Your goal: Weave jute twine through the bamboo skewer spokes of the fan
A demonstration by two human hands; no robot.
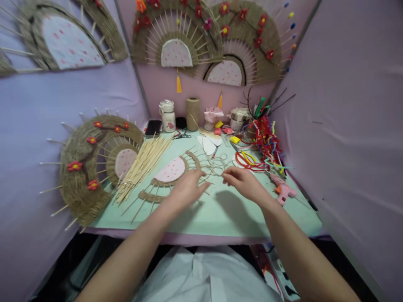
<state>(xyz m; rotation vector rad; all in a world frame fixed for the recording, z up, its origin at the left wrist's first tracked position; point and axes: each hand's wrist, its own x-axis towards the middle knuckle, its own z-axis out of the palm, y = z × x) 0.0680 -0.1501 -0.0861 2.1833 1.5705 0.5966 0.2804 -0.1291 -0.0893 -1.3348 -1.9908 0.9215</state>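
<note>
My left hand (188,185) reaches over a small half-finished fan (170,171) lying on the table. Its thumb and forefinger are apart at the fan's right side. The fan has a pink spotted half-round centre, wooden sticks fanning out, and bands of brown twine woven across them; my hand hides part of it. My right hand (244,183) hovers to the right, fingers curled together at the end of a thin strand of jute twine (216,171). Loose loops of that twine lie on the table between and beyond both hands.
Bamboo sticks (146,163) lie piled left, beside a large finished fan (83,167). At right are red-handled scissors (241,159), a pink glue gun (286,192) and a tangle of pipe cleaners (267,138). A twine spool (193,114) and white bottle (168,116) stand behind.
</note>
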